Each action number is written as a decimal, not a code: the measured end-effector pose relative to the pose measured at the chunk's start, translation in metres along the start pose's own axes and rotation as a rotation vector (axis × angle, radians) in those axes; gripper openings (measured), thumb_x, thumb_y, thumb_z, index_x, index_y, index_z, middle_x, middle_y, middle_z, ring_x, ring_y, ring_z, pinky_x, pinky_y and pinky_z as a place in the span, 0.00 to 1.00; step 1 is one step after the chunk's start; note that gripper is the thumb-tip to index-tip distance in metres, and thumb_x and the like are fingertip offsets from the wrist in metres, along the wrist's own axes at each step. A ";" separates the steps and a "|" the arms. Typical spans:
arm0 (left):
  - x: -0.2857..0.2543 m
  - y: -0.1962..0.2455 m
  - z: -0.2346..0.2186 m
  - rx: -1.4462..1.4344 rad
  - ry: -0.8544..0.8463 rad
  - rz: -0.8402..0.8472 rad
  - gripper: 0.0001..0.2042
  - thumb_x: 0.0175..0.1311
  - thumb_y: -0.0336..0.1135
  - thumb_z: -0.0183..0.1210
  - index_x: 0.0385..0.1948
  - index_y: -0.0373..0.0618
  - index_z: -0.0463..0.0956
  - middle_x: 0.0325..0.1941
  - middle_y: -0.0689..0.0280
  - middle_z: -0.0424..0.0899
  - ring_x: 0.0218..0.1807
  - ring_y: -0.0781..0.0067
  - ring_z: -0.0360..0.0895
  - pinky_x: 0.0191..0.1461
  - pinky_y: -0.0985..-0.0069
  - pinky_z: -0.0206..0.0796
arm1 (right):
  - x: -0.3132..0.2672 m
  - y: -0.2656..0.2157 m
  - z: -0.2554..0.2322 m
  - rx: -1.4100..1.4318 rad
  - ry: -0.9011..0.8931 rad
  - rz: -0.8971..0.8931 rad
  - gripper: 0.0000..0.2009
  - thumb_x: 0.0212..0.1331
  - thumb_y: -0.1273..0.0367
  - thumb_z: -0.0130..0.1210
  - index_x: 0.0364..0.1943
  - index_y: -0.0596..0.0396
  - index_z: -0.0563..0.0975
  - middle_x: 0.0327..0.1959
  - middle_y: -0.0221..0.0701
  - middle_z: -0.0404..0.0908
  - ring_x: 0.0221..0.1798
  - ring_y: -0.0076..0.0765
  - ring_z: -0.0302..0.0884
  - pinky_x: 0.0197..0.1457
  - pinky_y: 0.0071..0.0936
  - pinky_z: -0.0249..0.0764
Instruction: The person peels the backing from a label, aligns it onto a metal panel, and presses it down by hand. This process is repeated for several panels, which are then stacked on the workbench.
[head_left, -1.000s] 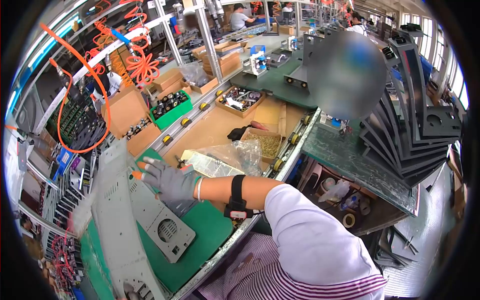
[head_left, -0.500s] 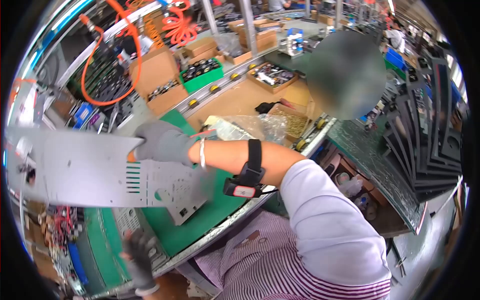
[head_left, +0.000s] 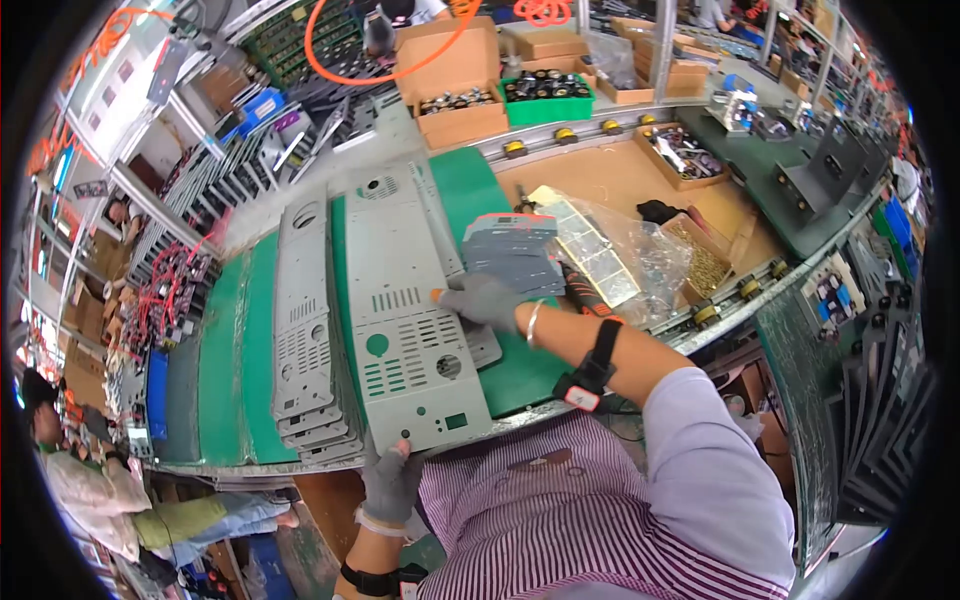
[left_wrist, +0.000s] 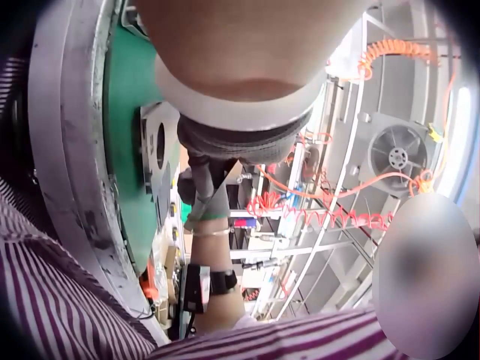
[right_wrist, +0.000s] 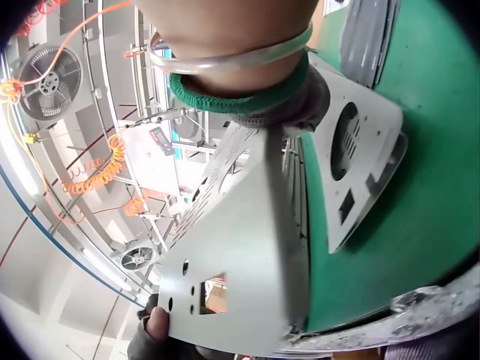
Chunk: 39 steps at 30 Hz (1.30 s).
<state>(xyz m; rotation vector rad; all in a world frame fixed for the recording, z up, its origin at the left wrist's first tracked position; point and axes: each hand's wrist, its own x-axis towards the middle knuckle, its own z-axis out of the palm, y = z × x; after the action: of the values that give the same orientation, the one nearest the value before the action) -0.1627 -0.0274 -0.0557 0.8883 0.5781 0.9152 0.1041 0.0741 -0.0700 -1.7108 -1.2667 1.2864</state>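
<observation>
A long grey metal panel with slots and round holes is held lengthwise in front of me, its face up in the head view. My left hand, in a grey glove with bare fingertips, pinches its near edge, thumb on top. The right hand, also gloved, grips its right edge near the middle. In the right wrist view the panel stands tilted above the green mat, and the left thumb shows at its corner. Another grey panel lies partly under it to the right. Left of it is a stack of similar panels.
Right of the panels lie dark grey plates, a black-and-orange tool and a clear plastic bag. Behind stand a green bin and cardboard boxes of parts. A metal rail with yellow rollers borders the bench.
The panel has swung round from far left to lie lengthwise before me. My left hand, apart from it half a second ago, now holds its near edge. The head view has turned left.
</observation>
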 end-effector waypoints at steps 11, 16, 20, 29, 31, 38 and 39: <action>-0.008 -0.069 -0.052 -0.456 -0.028 -0.207 0.34 0.54 0.37 0.61 0.63 0.44 0.54 0.62 0.60 0.66 0.62 0.61 0.65 0.64 0.61 0.60 | 0.088 0.089 -0.105 -0.929 0.473 -0.211 0.31 0.44 0.52 0.61 0.51 0.55 0.72 0.44 0.44 0.76 0.49 0.51 0.73 0.53 0.42 0.68; -0.015 -0.092 -0.068 -0.566 -0.002 -0.199 0.31 0.57 0.35 0.59 0.63 0.46 0.55 0.60 0.61 0.68 0.58 0.62 0.70 0.57 0.63 0.68 | 0.083 0.096 -0.086 -1.125 0.512 -0.467 0.18 0.51 0.64 0.57 0.47 0.53 0.72 0.36 0.42 0.76 0.42 0.50 0.73 0.44 0.43 0.69; -0.022 -0.106 -0.073 -0.552 0.033 -0.181 0.28 0.61 0.36 0.56 0.62 0.45 0.56 0.56 0.61 0.71 0.56 0.64 0.72 0.53 0.65 0.72 | 0.080 0.097 -0.083 -1.326 0.431 -0.633 0.16 0.50 0.70 0.53 0.46 0.52 0.72 0.33 0.40 0.75 0.39 0.48 0.73 0.41 0.44 0.68; -0.009 -0.046 -0.078 0.984 -0.047 -0.569 0.23 0.64 0.53 0.48 0.46 0.38 0.70 0.29 0.60 0.79 0.29 0.69 0.79 0.28 0.74 0.73 | 0.017 0.023 -0.059 -1.182 0.544 -1.003 0.11 0.51 0.73 0.48 0.40 0.53 0.72 0.36 0.39 0.75 0.43 0.49 0.72 0.47 0.43 0.69; -0.013 -0.034 -0.081 1.468 -0.044 -0.221 0.24 0.66 0.55 0.42 0.40 0.38 0.70 0.26 0.59 0.77 0.26 0.76 0.77 0.20 0.79 0.67 | -0.006 0.005 -0.041 -0.960 0.580 -1.317 0.09 0.52 0.73 0.46 0.38 0.52 0.71 0.39 0.40 0.74 0.47 0.50 0.72 0.53 0.44 0.68; -0.002 0.035 0.002 -0.050 -0.096 -0.062 0.17 0.68 0.47 0.43 0.36 0.39 0.70 0.25 0.64 0.75 0.24 0.81 0.75 0.23 0.83 0.70 | -0.111 -0.056 0.042 -0.797 0.240 -1.447 0.10 0.60 0.66 0.41 0.31 0.54 0.73 0.39 0.38 0.74 0.49 0.50 0.71 0.53 0.50 0.68; -0.002 0.041 0.007 -0.087 -0.100 -0.054 0.16 0.68 0.46 0.44 0.35 0.39 0.69 0.26 0.65 0.75 0.24 0.81 0.75 0.23 0.84 0.70 | -0.115 -0.058 0.045 -0.776 0.250 -1.437 0.09 0.60 0.66 0.41 0.31 0.54 0.73 0.39 0.38 0.74 0.49 0.50 0.72 0.53 0.51 0.68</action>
<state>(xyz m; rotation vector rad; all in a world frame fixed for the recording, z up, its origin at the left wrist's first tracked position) -0.1756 -0.0188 -0.0172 0.8310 0.4703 0.8362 0.0370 -0.0174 0.0053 -0.7704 -2.2603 -0.2903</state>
